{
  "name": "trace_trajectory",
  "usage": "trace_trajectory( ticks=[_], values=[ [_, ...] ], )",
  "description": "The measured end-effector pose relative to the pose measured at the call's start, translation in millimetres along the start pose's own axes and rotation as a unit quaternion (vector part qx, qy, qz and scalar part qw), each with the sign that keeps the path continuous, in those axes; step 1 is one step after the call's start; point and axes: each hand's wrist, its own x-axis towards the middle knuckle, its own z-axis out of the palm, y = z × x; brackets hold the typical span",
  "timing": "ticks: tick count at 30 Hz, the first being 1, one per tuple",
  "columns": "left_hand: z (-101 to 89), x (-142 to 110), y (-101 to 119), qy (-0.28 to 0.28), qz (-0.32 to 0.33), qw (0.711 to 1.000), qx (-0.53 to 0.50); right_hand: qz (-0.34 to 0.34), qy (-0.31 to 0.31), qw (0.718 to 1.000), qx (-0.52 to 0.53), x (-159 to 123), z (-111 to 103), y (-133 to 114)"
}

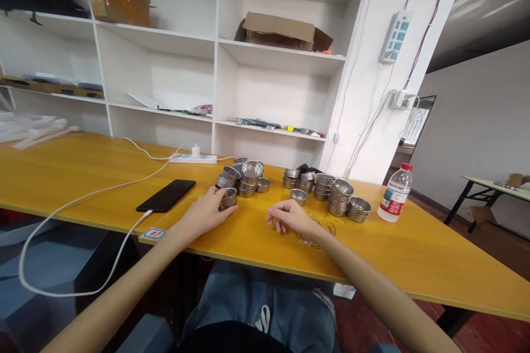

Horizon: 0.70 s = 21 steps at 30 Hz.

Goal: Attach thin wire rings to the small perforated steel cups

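My left hand (206, 214) is closed round the edge of a small round metal strainer cup (230, 197) on the table, beside a group of stacked perforated cups (247, 190). Nearer the middle, my right hand (291, 216) hovers low over the table with fingers curled and thumb against the forefinger; whatever they hold, if anything, is hidden. Just behind it stands a single shallow metal cup (298, 196). Thin wire rings (310, 239) lie partly under my right wrist. To the right are further stacks of perforated cups (338, 204).
A black phone (166, 196) with a white charging cable lies left on the yellow table (256, 242). At the back is a power strip (193, 159). A plastic bottle (395, 193) with a red cap stands at the right. White shelves (273, 88) rise behind the table.
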Motion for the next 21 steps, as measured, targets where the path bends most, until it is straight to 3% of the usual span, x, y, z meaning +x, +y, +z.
trace_trajectory(
  ticks=[9,16,21],
  values=[
    [21.1,4.9,11.6,0.038,0.03,0.998,0.026,-0.067,0.034,0.997,-0.002,-3.1,-10.2,-12.0],
    [22.9,8.0,11.2,0.075,0.044,0.995,0.051,-0.074,0.052,0.996,-0.005,-4.4,-12.0,-17.3],
    [21.3,8.4,11.7,0.065,0.036,0.994,0.079,-0.082,0.068,0.991,-0.079,-5.6,-12.4,-16.2]
  ],
)
